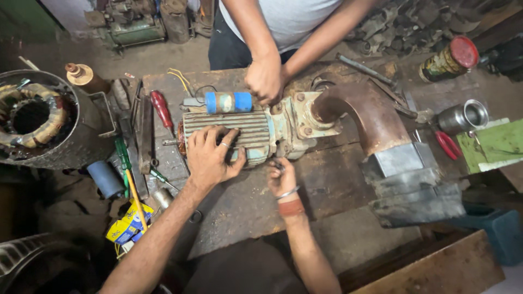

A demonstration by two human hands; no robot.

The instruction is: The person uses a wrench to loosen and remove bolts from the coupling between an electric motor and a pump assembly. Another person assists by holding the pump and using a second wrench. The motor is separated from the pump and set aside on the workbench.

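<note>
The left hand (210, 155) lies flat on the motor (239, 133), fingers spread over its ribbed grey-green body, palm pressing on the near side; it is released, it does not close around anything. The right hand (281, 177) is just beside the motor, at its near lower edge, a little to the right of the left hand. Its fingers are pinched on a small dark part (278, 165) there; what this part is I cannot tell.

The motor lies on its side in the middle of the desk (327, 185), a worn dark surface. On top of the motor sits a blue capacitor (227, 102). To the right the motor joins a pump housing (305, 122), and from this a rusty bent pipe (365, 117) curves toward the near right.

On the far side of the desk another person stands; that person's hand (265, 80) is clenched over the top of the motor, near the housing.

Left of the motor lie a red screwdriver (162, 109) and a green screwdriver (122, 155). Far left stands a stator (32, 117) with copper windings. On the right are red pliers (448, 144), a metal cup (466, 116) and a can (449, 59) with a red lid.
</note>
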